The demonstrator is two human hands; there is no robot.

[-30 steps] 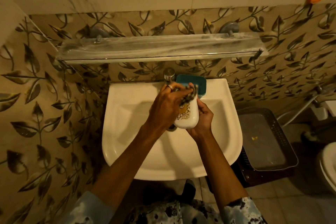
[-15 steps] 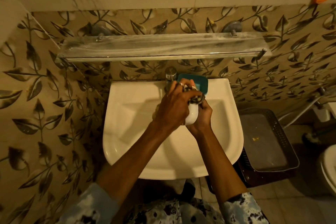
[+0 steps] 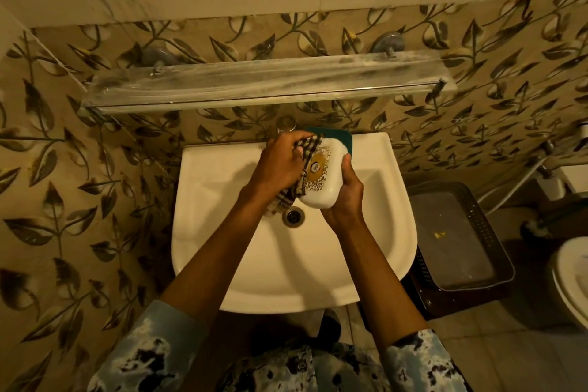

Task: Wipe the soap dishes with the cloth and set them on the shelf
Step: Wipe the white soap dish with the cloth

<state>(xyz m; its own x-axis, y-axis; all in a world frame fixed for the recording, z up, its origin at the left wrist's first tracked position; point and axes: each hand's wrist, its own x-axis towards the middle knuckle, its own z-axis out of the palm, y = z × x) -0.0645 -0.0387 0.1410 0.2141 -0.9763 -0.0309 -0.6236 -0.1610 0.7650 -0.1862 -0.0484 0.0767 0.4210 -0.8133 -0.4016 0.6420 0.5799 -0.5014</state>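
Over the white basin (image 3: 222, 251) my right hand (image 3: 345, 197) grips a white soap dish (image 3: 329, 173) with a gold and black pattern, tilted so its face shows. My left hand (image 3: 281, 165) holds a checked cloth (image 3: 307, 148) bunched against the dish's left side; the cloth's tail hangs down toward the drain (image 3: 293, 216). A teal soap dish (image 3: 342, 138) lies on the basin's back rim, mostly hidden behind the white one. The glass shelf (image 3: 264, 83) runs along the wall above, with nothing on it.
A tap (image 3: 285, 124) stands at the back of the basin, just behind my left hand. A dark basket with a clear tray (image 3: 461, 232) sits to the right of the basin. A toilet (image 3: 572, 280) edges in at far right.
The white dish has been turned so its patterned face points up at me again. My left hand with the cloth has shifted to the dish's left side, and the drain now shows.
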